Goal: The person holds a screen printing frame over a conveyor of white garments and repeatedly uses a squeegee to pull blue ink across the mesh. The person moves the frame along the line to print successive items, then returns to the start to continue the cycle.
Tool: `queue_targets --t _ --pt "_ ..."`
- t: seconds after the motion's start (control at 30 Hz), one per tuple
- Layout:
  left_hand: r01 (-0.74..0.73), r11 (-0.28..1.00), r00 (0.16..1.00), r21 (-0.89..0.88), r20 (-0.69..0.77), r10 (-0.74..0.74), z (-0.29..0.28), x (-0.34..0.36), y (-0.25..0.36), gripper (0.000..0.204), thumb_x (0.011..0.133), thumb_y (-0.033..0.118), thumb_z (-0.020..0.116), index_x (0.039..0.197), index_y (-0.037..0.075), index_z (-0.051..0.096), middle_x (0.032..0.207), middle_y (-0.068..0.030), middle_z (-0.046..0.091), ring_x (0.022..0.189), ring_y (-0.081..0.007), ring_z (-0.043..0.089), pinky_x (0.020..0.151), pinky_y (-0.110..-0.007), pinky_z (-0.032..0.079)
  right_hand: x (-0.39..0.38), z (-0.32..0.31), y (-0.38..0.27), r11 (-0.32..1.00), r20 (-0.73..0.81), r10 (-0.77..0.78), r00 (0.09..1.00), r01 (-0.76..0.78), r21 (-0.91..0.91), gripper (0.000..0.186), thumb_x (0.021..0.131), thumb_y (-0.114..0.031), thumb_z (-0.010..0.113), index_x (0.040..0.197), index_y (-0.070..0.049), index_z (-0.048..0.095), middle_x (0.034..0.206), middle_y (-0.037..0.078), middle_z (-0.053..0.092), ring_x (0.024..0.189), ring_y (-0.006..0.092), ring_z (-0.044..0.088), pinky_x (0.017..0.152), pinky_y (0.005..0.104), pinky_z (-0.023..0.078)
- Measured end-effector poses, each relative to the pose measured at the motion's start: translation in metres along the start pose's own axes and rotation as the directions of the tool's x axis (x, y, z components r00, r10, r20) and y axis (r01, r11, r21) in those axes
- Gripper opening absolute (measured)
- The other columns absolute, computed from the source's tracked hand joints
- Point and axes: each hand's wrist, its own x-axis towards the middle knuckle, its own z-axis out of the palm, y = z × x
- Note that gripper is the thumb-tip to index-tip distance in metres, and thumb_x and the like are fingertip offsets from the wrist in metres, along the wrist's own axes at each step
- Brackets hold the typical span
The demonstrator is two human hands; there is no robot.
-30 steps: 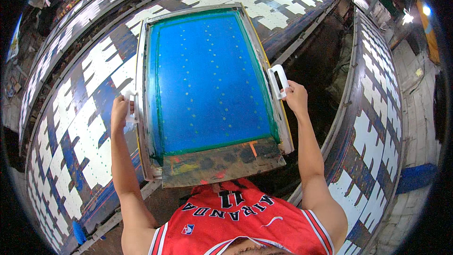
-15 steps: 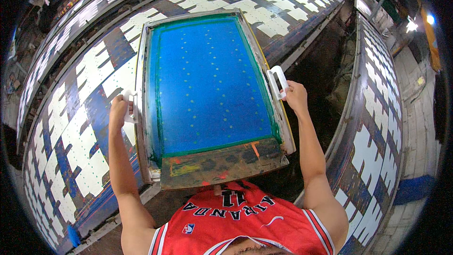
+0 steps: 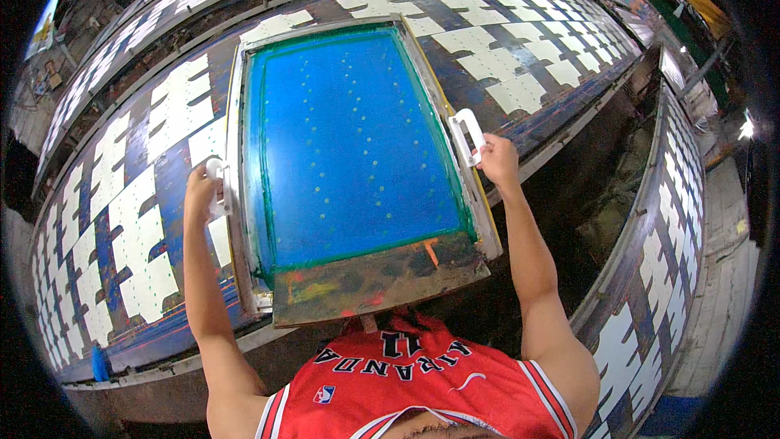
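A screen printing frame (image 3: pixel 357 138) with blue mesh, a green inner border and rows of pale dots is held up before my chest. My left hand (image 3: pixel 201 189) is closed around the white handle (image 3: pixel 218 187) on its left side. On the opposite side, my right hand (image 3: pixel 498 161) grips the other white handle (image 3: pixel 469 136). A paint-stained board (image 3: pixel 382 280) spans the frame's near end, close to my red jersey. Beneath the frame lies a long dark table (image 3: pixel 187 65) bearing rows of white cut fabric pieces (image 3: pixel 146 248), some marked with small green dots.
Another long table with white pieces (image 3: pixel 650 276) runs along the right, across a dark gap (image 3: pixel 569 195). More tables with white pieces (image 3: pixel 122 41) stand at the far left. A blue object (image 3: pixel 100 363) hangs at the near table edge.
The surroundings have shifted and turned in view as I moved along the table with the frame. Both hands keep their hold on the handles.
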Motion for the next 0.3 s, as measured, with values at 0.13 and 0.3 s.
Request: queue_targets --t 0.13,0.3 --pt "-0.080 0.997 0.990 -0.020 -0.120 0.077 0.015 0.002 0.002 0.035 0.076 -0.006 0.064 0.111 -0.002 0.062 0.087 -0.0109 0.065 0.070 -0.0186 0.063 0.058 -0.034 0.052 0.041 0.011 0.006 0.995 0.011 0.000 1.000 -0.001 0.098 0.019 0.086 -0.009 0.059 0.099 -0.003 0.072 0.087 0.019 0.072 0.084 0.0401 0.069 0.075 0.0504 0.053" --pt "-0.050 0.997 0.984 0.061 -0.168 0.059 0.024 0.015 0.001 0.047 0.077 -0.004 0.064 0.123 -0.007 0.055 0.103 -0.0180 0.066 0.084 -0.0284 0.068 0.069 -0.038 0.058 0.095 0.012 -0.002 0.998 0.031 -0.056 0.998 0.057 -0.040 0.021 0.088 -0.013 0.059 0.099 -0.002 0.073 0.089 0.019 0.074 0.088 0.0375 0.071 0.081 0.0492 0.054"
